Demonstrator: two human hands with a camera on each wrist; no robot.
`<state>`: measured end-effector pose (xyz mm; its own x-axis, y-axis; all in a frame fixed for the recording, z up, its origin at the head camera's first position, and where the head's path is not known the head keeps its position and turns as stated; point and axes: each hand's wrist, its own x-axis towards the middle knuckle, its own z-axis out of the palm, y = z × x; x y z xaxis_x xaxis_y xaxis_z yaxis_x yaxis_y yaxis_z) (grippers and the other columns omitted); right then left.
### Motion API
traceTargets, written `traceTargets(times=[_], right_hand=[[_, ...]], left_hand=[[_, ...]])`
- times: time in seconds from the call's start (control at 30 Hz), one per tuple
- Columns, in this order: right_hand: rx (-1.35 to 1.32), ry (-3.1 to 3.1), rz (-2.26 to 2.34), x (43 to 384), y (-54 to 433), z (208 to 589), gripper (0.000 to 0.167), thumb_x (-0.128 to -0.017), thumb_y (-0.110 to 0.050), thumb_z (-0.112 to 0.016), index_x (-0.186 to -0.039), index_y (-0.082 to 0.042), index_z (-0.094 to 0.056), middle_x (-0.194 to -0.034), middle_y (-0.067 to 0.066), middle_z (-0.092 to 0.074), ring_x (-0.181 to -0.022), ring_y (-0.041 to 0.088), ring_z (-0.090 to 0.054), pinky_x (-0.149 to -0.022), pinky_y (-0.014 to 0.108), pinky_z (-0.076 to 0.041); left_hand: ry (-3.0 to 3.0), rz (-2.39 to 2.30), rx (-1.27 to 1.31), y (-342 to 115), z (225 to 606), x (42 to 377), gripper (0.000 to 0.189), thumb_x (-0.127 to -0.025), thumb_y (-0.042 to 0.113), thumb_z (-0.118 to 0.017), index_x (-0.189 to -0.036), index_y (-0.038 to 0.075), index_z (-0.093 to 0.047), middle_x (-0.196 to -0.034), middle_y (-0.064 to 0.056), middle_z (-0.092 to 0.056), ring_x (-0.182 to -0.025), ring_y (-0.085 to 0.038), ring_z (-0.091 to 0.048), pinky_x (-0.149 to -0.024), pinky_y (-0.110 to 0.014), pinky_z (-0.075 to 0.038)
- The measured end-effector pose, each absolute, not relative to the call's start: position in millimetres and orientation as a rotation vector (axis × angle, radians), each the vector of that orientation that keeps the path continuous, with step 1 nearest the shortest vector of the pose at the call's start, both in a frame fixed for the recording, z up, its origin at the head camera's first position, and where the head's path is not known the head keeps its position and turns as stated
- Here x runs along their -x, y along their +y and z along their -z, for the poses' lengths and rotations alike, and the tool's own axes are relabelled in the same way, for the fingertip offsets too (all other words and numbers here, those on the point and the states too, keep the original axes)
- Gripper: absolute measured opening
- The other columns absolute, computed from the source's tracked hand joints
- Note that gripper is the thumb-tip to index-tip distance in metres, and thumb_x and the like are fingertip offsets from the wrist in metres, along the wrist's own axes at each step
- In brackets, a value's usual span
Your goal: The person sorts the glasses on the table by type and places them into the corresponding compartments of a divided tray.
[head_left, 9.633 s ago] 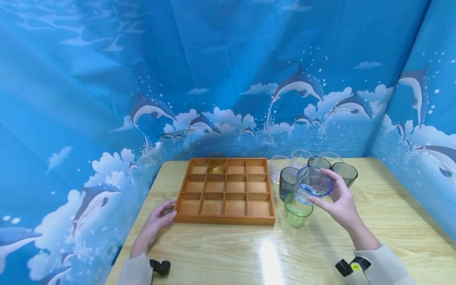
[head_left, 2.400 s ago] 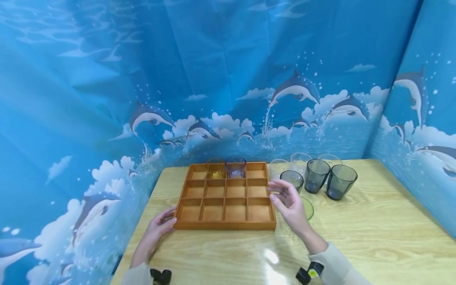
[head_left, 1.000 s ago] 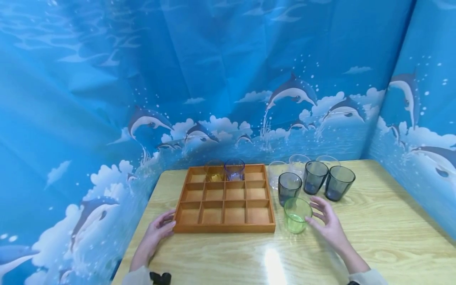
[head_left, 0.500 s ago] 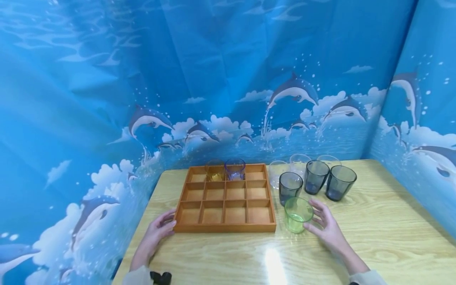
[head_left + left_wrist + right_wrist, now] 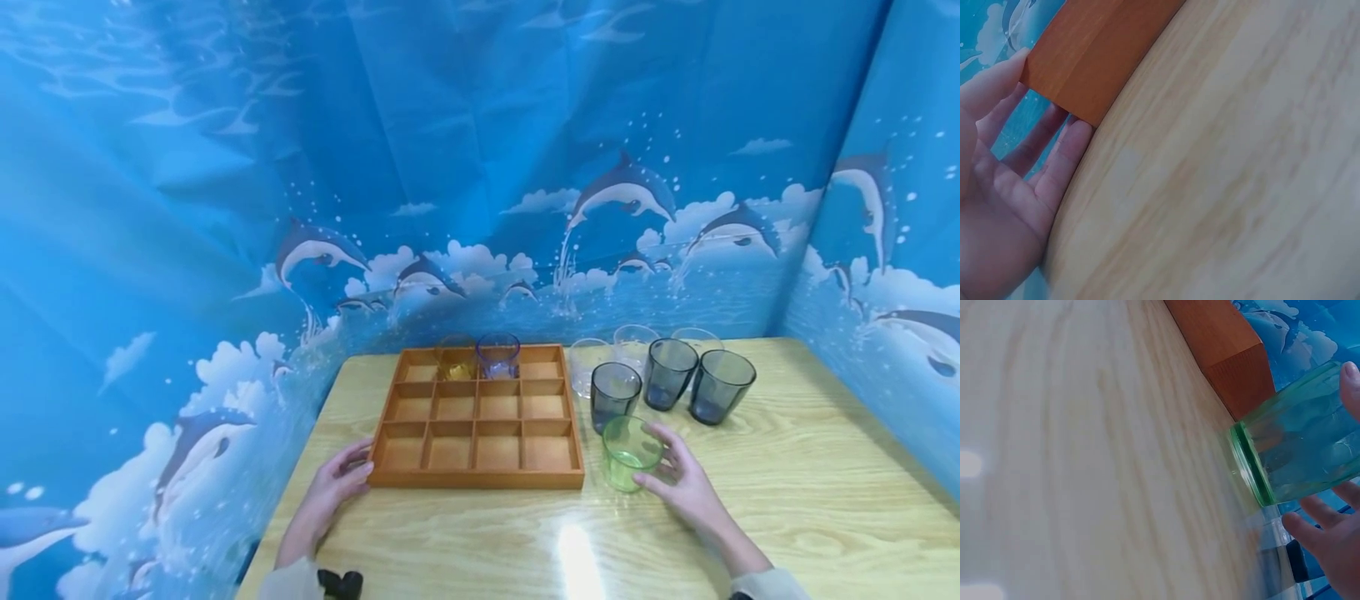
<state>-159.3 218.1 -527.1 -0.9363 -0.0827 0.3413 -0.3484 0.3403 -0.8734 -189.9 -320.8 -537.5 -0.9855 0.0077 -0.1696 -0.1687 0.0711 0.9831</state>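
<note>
My right hand (image 5: 686, 483) is at a green drinking glass (image 5: 632, 458), thumb on its near side and fingers round its right side. In the right wrist view the green glass (image 5: 1304, 434) stands upright on the table, the thumb (image 5: 1350, 387) overlapping its wall. My left hand (image 5: 330, 492) rests against the front left corner of a wooden compartment tray (image 5: 480, 480); in the left wrist view its fingers (image 5: 1063, 156) are extended along the tray's side. In the tray's back row stand an amber glass (image 5: 456, 367) and a blue-rimmed glass (image 5: 498, 362), side by side.
Right of the tray, a grey glass (image 5: 613, 400) stands just behind the green one. Two more grey glasses (image 5: 667, 379) are farther right, with several clear glasses (image 5: 588, 367) behind. A blue dolphin-print curtain (image 5: 480, 167) closes off the back and sides of the table (image 5: 465, 542).
The blue-rimmed glass, earlier in my right hand, now stands in the tray's back row. My right hand has moved to the green glass and closed in on it. My left hand stays put.
</note>
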Motion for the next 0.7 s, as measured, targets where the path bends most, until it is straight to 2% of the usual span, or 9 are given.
traceTargets(times=[0.1,0.17,0.4,0.57,0.7], right_hand=[[-0.401,-2.357,-1.661,160.8,216.9,527.2,0.081,-0.075,-0.005,-0.075,-0.143,-0.008,-0.03,-0.14,0.019,-0.038,-0.118,0.03,-0.047,-0.089,0.017,-0.041],[-0.421,-2.339,-1.683,162.4,216.4,528.4,0.082,-0.075,-0.003,-0.074,-0.143,-0.008,-0.029,-0.14,0.021,-0.037,-0.116,0.036,-0.046,-0.09,0.021,-0.042],[-0.419,-2.294,-1.75,165.5,217.0,530.6,0.081,-0.075,-0.001,-0.074,-0.143,-0.009,-0.03,-0.139,0.022,-0.038,-0.116,0.017,-0.05,-0.091,0.021,-0.041],[-0.372,-2.295,-1.769,164.4,217.8,528.9,0.08,-0.075,-0.004,-0.075,-0.142,-0.012,-0.032,-0.138,0.018,-0.04,-0.114,0.014,-0.051,-0.09,0.019,-0.042],[-0.364,-2.281,-1.783,163.8,218.9,528.5,0.078,-0.076,-0.003,-0.074,-0.142,-0.012,-0.033,-0.139,0.017,-0.04,-0.114,0.017,-0.052,-0.088,0.02,-0.044]], left_hand=[[2.212,-2.038,0.158,-321.1,537.8,191.0,0.058,-0.085,0.021,-0.067,-0.138,0.011,-0.044,-0.134,-0.016,-0.043,-0.115,-0.029,-0.047,-0.087,-0.041,-0.049],[2.217,-2.034,0.155,-321.3,537.9,191.2,0.057,-0.085,0.021,-0.067,-0.137,0.01,-0.045,-0.134,-0.016,-0.043,-0.114,-0.028,-0.047,-0.087,-0.041,-0.049],[2.217,-2.035,0.136,-320.4,534.8,190.6,0.056,-0.086,0.02,-0.066,-0.137,0.009,-0.044,-0.134,-0.016,-0.043,-0.112,-0.025,-0.049,-0.086,-0.04,-0.049],[2.21,-2.03,0.134,-320.3,535.1,191.3,0.057,-0.087,0.02,-0.066,-0.138,0.008,-0.043,-0.135,-0.017,-0.042,-0.114,-0.027,-0.047,-0.087,-0.041,-0.049],[2.21,-2.022,0.163,-319.9,534.8,190.6,0.058,-0.086,0.021,-0.066,-0.138,0.009,-0.043,-0.135,-0.016,-0.042,-0.114,-0.028,-0.047,-0.088,-0.041,-0.049]])
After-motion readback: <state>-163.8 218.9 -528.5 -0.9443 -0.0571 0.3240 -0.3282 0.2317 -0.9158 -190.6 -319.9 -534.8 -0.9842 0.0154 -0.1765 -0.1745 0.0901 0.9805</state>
